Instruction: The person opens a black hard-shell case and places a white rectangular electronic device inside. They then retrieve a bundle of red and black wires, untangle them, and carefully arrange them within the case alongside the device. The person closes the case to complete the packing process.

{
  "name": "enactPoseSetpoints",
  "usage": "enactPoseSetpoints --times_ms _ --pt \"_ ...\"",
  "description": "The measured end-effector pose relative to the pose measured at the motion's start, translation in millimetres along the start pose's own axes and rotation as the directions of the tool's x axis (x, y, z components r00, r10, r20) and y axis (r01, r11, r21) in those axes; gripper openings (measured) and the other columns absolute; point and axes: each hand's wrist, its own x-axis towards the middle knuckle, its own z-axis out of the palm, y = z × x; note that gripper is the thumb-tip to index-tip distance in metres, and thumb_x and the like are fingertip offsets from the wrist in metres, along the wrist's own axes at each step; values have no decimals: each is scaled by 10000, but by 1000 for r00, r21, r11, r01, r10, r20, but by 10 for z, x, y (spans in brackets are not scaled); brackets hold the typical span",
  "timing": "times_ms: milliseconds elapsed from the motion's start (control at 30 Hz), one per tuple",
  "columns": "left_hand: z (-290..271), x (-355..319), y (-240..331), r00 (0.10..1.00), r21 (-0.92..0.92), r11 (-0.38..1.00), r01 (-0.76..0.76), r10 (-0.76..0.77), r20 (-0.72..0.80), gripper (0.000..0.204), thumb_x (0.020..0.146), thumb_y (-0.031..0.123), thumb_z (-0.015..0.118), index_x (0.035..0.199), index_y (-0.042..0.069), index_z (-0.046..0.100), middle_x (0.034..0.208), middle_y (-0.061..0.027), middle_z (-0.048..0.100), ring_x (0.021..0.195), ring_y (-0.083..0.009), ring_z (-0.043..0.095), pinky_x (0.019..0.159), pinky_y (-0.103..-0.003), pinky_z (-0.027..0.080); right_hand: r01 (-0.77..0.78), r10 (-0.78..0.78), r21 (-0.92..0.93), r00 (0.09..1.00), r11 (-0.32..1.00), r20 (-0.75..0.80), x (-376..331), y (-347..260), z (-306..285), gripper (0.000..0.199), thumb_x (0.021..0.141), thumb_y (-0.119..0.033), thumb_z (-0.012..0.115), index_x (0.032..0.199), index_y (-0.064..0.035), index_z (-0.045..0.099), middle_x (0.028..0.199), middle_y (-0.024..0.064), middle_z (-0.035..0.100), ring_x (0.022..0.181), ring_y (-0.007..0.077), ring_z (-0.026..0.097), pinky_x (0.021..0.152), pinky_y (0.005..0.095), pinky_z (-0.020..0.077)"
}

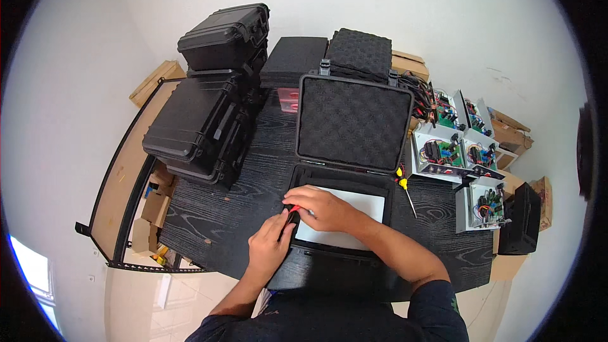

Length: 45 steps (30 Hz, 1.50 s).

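Overhead, black wood-grain table (253,171) against white wall (380,0), perhaps tiled floor (190,291) below.

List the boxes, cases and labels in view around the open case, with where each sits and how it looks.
Open case: table centre, black, foam-lined lid up.
Stacked cases: left, black, closed.
Cardboard boxes: behind, brown.
White panel: in the case, under right hand; left hand beside.
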Motion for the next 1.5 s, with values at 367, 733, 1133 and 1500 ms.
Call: enactPoseSetpoints --times_ms 367,733,1133,1500 --pt "4 -63 25 1000 25 1000 -5 6 -29 365 847 70 846 1180 13 709 1049 -166 766 898 -292 778 783 -358 623 -73 62 169 996 983 70 -27 -72 78 417 896 48 553 1305 10 627 1200 214 683 1128 391 662 982 440 535" --pt "-51 92 9 997 32 997 -72 72 -23 215 843 18 805 1042 6 725 972 -149 767 855 -290 773 740 -356 614 77 -76 -50 997 996 29 -12 119 182 260 952 36 596 1197 -8 668 1196 157 633 1071 328 594 973 400 484" --pt "-2 221 76 993 90 989 -121 120 22 201 829 53 794 973 29 656 959 -142 711 883 -336 698 751 -413 565 -24 24 -3 1000 1000 9 -5 68 199 247 934 14 610 1178 16 647 1046 187 712 1034 378 657 893 449 544" --pt "-61 221 72 991 83 996 18 -28 127 136 872 61 742 968 17 655 967 -156 723 871 -365 711 768 -452 570 -88 86 -39 995 995 -58 -10 49 191 195 923 -66 706 1118 -60 702 956 135 699 982 307 672 855 431 541"
